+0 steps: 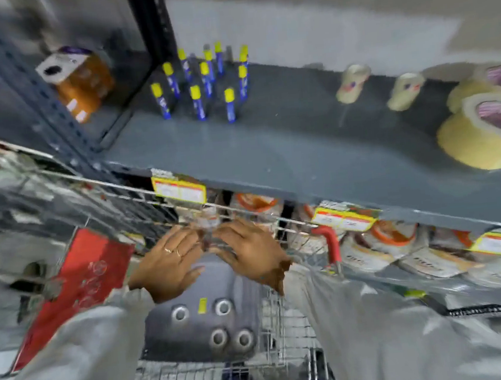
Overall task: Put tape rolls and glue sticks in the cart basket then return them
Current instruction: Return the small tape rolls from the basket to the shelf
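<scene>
Several blue glue sticks with yellow caps (202,84) stand upright on the grey shelf (270,157). To the right on that shelf lie two small pale tape rolls (352,83) and large yellowish tape rolls (482,133). Below the shelf edge, my left hand (170,265) and my right hand (249,254) meet over the wire cart basket (105,188), fingers curled around a small clear object (208,227) between them. The picture is blurred, so I cannot tell what that object is.
Orange-brown tape packs (79,80) sit on the neighbouring shelf at left. Yellow price tags (180,190) line the shelf edge, with packaged rolls (386,247) on the lower shelf. A red flap (81,285) and a grey child seat (200,317) belong to the cart.
</scene>
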Demonstrator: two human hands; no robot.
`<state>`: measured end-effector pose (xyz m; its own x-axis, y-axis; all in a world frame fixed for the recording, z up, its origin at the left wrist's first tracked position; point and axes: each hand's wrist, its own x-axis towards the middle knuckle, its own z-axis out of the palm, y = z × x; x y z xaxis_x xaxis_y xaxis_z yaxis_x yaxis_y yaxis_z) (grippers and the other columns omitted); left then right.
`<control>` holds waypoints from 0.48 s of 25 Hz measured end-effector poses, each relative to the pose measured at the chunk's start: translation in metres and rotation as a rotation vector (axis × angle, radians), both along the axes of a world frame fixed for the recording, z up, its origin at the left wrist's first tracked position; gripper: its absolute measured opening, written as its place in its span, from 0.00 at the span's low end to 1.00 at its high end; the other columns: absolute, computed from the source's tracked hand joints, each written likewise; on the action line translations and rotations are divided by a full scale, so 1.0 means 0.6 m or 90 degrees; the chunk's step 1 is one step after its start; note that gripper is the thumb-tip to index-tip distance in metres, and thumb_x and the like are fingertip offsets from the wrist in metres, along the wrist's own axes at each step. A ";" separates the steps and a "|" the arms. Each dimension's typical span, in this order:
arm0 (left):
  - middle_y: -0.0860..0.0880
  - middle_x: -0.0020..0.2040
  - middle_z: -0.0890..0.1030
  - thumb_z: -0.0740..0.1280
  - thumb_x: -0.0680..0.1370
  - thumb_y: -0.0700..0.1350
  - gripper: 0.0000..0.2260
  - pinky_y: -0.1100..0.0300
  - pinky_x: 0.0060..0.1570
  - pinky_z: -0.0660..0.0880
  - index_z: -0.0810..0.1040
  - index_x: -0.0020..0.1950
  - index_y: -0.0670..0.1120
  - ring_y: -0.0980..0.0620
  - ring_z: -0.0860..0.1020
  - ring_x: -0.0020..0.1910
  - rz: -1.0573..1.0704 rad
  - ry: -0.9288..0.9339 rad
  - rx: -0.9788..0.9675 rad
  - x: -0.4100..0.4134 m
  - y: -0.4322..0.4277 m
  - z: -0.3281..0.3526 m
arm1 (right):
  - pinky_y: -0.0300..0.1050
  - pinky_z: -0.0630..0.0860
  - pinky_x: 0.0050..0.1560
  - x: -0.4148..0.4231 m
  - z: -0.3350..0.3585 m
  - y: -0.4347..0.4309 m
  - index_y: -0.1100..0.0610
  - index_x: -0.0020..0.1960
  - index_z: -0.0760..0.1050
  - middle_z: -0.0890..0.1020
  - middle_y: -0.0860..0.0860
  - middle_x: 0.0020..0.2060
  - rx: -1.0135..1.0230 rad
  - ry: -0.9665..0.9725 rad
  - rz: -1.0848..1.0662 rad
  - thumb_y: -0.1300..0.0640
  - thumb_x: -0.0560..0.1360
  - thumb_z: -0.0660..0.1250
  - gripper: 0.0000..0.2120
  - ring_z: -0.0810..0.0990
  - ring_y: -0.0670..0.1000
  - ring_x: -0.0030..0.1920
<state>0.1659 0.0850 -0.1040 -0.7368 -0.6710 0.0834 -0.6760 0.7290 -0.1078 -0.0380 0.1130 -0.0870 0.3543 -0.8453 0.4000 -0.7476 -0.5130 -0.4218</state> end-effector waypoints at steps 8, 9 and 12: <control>0.47 0.47 0.83 0.70 0.67 0.54 0.17 0.55 0.50 0.74 0.78 0.51 0.47 0.45 0.81 0.47 0.048 -0.093 0.333 0.062 0.058 -0.253 | 0.51 0.72 0.55 0.106 -0.244 0.087 0.65 0.55 0.74 0.78 0.64 0.54 0.646 0.370 0.018 0.64 0.73 0.64 0.12 0.77 0.62 0.56; 0.45 0.53 0.81 0.68 0.70 0.55 0.19 0.53 0.53 0.73 0.76 0.56 0.46 0.44 0.79 0.53 0.097 -0.127 0.392 0.056 0.067 -0.273 | 0.50 0.74 0.52 0.113 -0.267 0.096 0.64 0.51 0.77 0.80 0.63 0.51 0.604 0.406 -0.011 0.61 0.71 0.67 0.11 0.79 0.60 0.54; 0.43 0.61 0.76 0.66 0.70 0.61 0.34 0.51 0.55 0.72 0.63 0.69 0.43 0.43 0.75 0.60 0.318 -0.138 0.526 0.020 0.105 -0.323 | 0.42 0.78 0.41 0.131 -0.306 0.108 0.60 0.40 0.82 0.84 0.60 0.38 0.647 0.476 -0.165 0.48 0.60 0.77 0.17 0.84 0.51 0.41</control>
<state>0.1777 0.1477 -0.2977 -0.2980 -0.6950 -0.6543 -0.9519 0.2674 0.1495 0.0404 0.1780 -0.2704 -0.0076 -0.7295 -0.6840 -0.9995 -0.0152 0.0274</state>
